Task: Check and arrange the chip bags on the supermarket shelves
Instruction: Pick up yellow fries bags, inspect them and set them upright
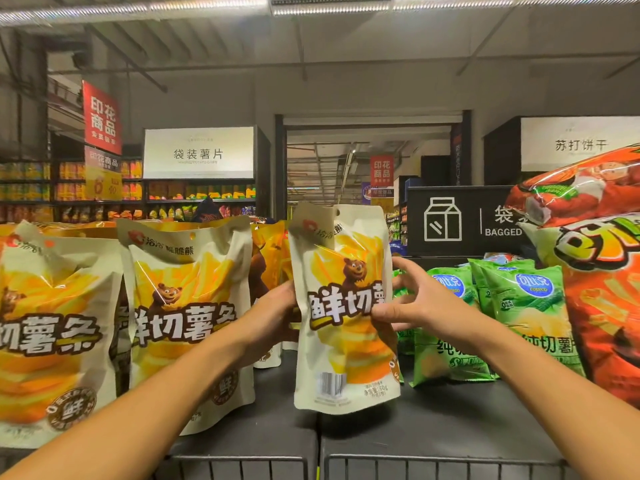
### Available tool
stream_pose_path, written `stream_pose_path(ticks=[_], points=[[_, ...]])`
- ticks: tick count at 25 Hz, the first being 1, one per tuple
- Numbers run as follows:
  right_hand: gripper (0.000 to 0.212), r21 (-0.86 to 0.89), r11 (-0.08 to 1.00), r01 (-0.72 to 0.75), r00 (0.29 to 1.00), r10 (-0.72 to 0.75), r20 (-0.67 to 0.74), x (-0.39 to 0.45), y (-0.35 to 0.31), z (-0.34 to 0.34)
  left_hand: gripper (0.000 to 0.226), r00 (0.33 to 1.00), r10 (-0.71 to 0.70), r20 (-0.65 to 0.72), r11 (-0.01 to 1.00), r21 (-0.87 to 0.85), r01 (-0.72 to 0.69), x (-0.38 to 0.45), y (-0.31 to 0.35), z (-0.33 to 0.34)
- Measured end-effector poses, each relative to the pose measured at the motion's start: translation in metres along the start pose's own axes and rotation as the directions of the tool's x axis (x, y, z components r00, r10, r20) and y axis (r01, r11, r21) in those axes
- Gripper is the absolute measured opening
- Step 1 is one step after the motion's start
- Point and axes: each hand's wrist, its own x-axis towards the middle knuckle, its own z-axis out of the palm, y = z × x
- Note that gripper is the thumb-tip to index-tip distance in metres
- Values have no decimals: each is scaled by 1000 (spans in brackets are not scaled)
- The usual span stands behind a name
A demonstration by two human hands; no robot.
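fries bag [341, 306] is pinched by your left hand [277, 313] and right hand [412, 303]; loosen early and it tips onto the green chip bags [519, 317].

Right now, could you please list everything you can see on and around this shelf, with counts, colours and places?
held bag: one, cream and yellow with a bear, upright at the centre, its bottom on or just above the shelf.
cream fry bags: two full fronts, cream and yellow, standing at left; more partly hidden behind.
green chip bags: at least three, green, right of centre.
orange-red bags: at least two, large, far right.
shelf: one, dark grey, with a wire rail at the front.
black sign: one, white carton icon, reads BAGGED, behind the green bags.
red hanging signs: two, in the background.
left hand: grips the held bag's left edge.
right hand: fingers pinch its right edge.
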Motion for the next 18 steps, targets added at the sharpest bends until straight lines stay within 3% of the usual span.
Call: stream_pose_path(ticks=[3,6,8,11,15,18], points=[[96,-69,997,44,996,-49,-69,-1,1,-1,63,997,9,73,994,-106,-1,-2,4,-3],[96,-127,991,32,996,-43,-81,-1,5,-1,90,994,42,106,999,-26,-39,-3,3,-3],[86,-86,996,20,999,-24,-48,-1,5,-1,84,993,49,103,996,67,-56,-3,3,-4],[70,-2,999,40,998,-40,-39,-4,1,-2,75,986,49,160,998,27,-54,-5,1,-9],[57,-13,1000,22,1000,-22,6,-7,-4,-1,80,975,54,216,998,-29,-49,-6,0,-11],[58,-23,1000,14,1000,-14,19,-7,-4,1,93,986,62,152,998,-28,-59,-6,2,-8]])
